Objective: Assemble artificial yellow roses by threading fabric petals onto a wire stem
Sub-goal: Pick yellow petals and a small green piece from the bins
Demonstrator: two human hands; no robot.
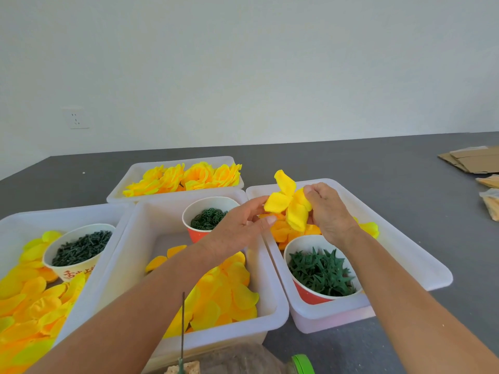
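Two hands meet above the white bins, both on one yellow fabric petal piece (290, 202). It is a multi-lobed cutout held in the air over the far end of the right bin (421, 255). The right hand (328, 211) pinches it from the 3 o'clock side with curled fingers and thumb. The left hand (240, 225) touches its 9 o'clock lobe with its fingertips, thumb extended beneath; whether it truly pinches the fabric I cannot tell.

Under the held piece, at the far end of the right bin, lies a heap of orange-yellow petals (289, 233). At that bin's 6 o'clock end stands a red paper cup of green star-shaped calyxes (321, 272).

The middle bin (270, 306) holds loose yellow petals (226, 295) and, at its 12 o'clock end, a red paper cup of small green rings (208, 218). The left bin (108, 263) holds more petals (32, 300) and a white paper cup of dark green short pegs (81, 248). At 12 o'clock from the middle bin, a far bin (172, 194) holds finished yellow roses (186, 178).

At 6 o'clock, near the frame's lower edge, a thin wire stem (183, 327) stands upright, its foot in a pale block (186, 367). Just beside it lies a clear bottle with a green cap (302, 363). Flattened cardboard (472, 159) lies on the grey tabletop (351, 163) at 2 o'clock.
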